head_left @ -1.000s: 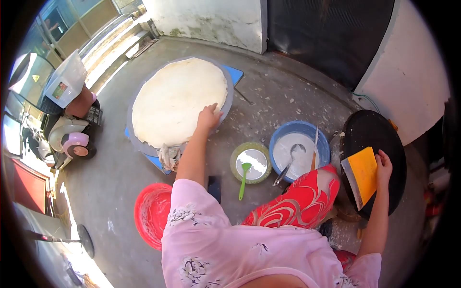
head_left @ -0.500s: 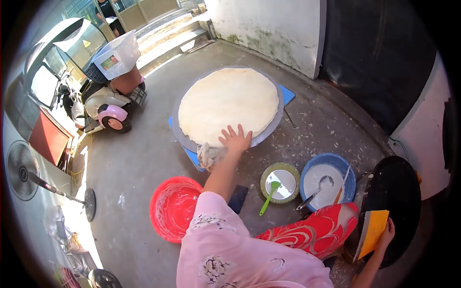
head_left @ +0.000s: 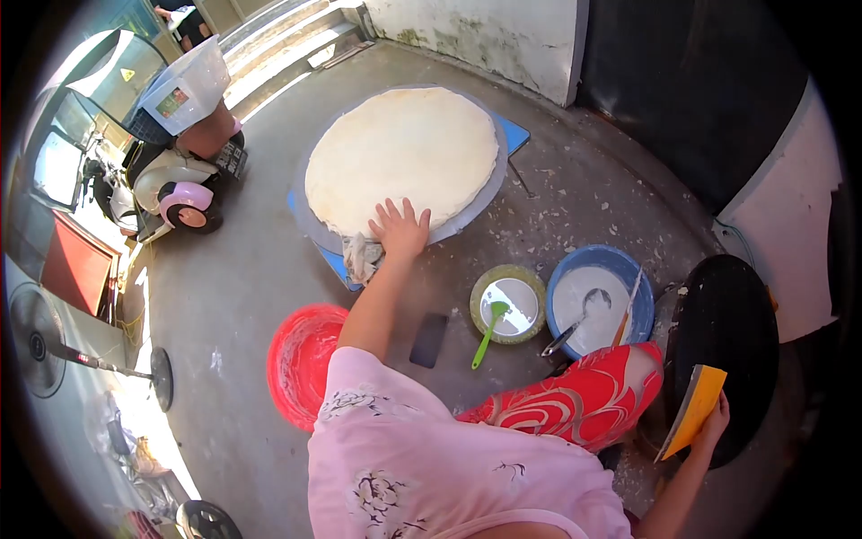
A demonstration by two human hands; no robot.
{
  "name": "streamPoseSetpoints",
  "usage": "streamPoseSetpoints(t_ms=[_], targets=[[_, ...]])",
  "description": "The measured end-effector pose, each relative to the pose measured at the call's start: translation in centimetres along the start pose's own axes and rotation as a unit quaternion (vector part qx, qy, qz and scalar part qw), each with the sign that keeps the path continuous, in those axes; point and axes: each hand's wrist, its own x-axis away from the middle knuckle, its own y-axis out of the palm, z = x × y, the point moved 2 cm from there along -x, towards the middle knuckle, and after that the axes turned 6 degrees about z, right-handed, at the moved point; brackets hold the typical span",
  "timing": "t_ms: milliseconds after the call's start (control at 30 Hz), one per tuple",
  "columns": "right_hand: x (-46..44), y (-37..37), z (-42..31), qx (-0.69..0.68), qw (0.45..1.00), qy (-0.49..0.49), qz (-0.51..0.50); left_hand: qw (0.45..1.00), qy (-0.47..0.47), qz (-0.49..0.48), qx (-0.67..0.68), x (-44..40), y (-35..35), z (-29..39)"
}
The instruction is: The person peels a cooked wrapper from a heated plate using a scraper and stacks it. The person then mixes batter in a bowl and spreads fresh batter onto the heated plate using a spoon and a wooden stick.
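My left hand (head_left: 401,232) lies with fingers spread on the near edge of a large, round stack of pale, thin flatbread sheets (head_left: 404,157). The stack rests on a grey round board (head_left: 467,225) over a blue table (head_left: 514,136). Close beside my left wrist, a crumpled cloth (head_left: 361,259) hangs at the board's edge. Low on the right, my right hand (head_left: 715,420) grips a flat yellow scraper (head_left: 696,411), held tilted above a large black round griddle (head_left: 732,346). Part of that hand is hidden behind the scraper.
A blue basin (head_left: 642,278) of white batter holds a ladle (head_left: 575,332). Beside it, a green-rimmed bowl (head_left: 480,286) carries a green brush (head_left: 488,337). A phone (head_left: 429,340), red basin (head_left: 292,359), fan (head_left: 40,346) and scooter (head_left: 171,180) stand around. Another person (head_left: 190,27) is at the back.
My view has shifted, so the stack and bowls appear higher and further left. My left hand stays on the stack's near edge. The scraper is tilted a little differently, and the phone shows fully.
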Motion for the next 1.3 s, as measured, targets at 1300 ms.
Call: streamPoseSetpoints(t_ms=[1300], targets=[[3.5,-1.4,-0.3,-0.14,0.965,0.219,-0.039,0.99,0.0,-0.112,-0.08,0.5,-0.2,-2.2]])
